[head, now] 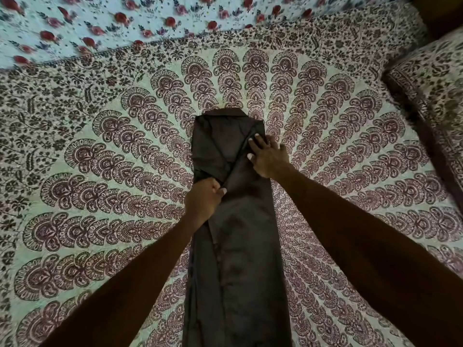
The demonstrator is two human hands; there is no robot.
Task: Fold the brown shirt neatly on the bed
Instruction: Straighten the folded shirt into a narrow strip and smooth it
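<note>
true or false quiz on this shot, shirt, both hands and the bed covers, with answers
1. The brown shirt lies as a long narrow strip on the bedspread. True.
2. The left hand lies flat and open beside the shirt. False: its fingers are curled round a fold of the shirt, gripping it.
3. The right hand rests with straight fingers on the shirt's right edge. True.
4. The bedspread is plain, with no pattern. False: it is printed with a fan of dark red motifs.
5. A sheet with red flowers lies at the far left. True.
</note>
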